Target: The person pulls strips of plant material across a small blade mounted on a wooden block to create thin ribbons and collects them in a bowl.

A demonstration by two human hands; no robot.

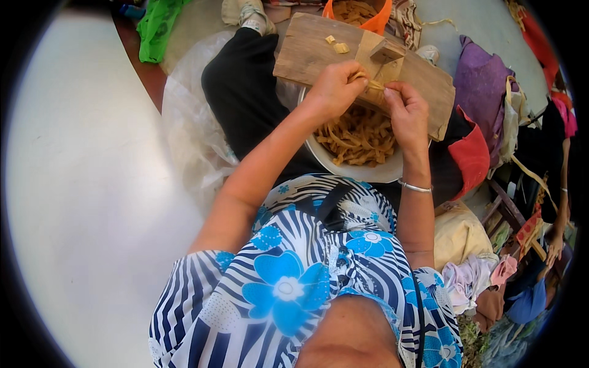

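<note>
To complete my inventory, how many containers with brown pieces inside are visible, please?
2: a white bowl, partly covered by the wooden board, and an orange container beyond that board. Others may be hidden.

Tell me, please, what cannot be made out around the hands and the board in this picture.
- Head view, brown strip: the parts inside the left grip and right grip are covered by fingers.
- Head view, white bowl: far side hidden by the wooden board.
- Head view, orange container: cut off by the upper edge.
- Head view, small pieces on the board: too small to identify.
</note>
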